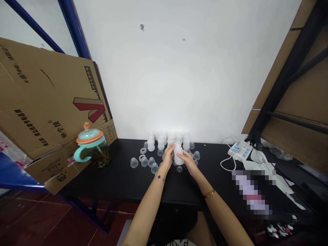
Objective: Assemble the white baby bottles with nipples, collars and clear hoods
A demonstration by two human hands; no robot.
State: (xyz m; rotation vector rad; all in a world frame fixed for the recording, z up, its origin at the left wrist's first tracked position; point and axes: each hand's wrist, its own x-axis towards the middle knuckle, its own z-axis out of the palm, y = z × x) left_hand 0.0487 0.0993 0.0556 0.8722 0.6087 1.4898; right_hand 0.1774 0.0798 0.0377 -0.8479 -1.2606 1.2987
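Observation:
Both hands hold one small white plastic bottle upright over the black table. My left hand wraps around its left side near the top. The bottle's lower right side is gripped by my right hand. Behind the bottle, a row of several matching white bottles stands along the wall. Several small clear caps lie scattered on the table to the left of and around my hands, and a white ring lies among them.
A glass jug with a teal handle and orange lid stands at the table's left, against a big cardboard box. A white power strip with cable and white papers lie at the right. Dark shelving rises on the right.

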